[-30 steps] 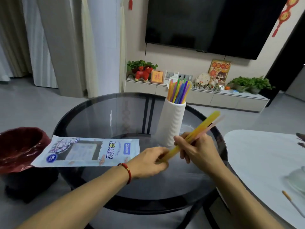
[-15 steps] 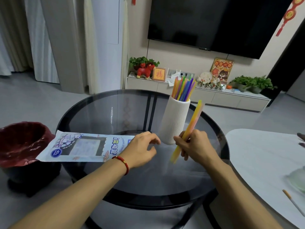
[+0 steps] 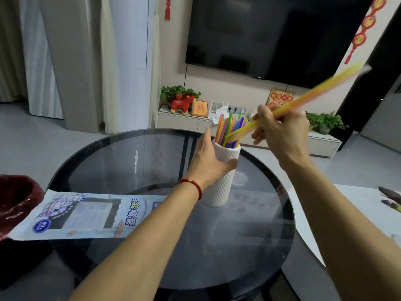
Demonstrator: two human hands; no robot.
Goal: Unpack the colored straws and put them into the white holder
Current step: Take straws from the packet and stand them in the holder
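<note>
The white ribbed holder (image 3: pixel 223 183) stands upright on the round glass table (image 3: pixel 121 161), with several colored straws (image 3: pixel 229 129) sticking out of its top. My left hand (image 3: pixel 208 159) wraps around the holder's upper part. Above and to the right, my right hand (image 3: pixel 282 129) grips a yellow straw (image 3: pixel 314 92) together with a pale one; they slant up to the right, and their lower ends point at the holder's mouth. The flat straw package (image 3: pixel 86 213) lies on the table's left side.
A dark red bin (image 3: pixel 15 200) sits at the left beside the table. A white table (image 3: pixel 358 205) adjoins on the right with small items at its edge. A TV and a low cabinet with plants stand behind.
My left hand went from the straws' lower ends to the holder and took hold of it. My right hand rose and carried the straws up over the holder's mouth.
</note>
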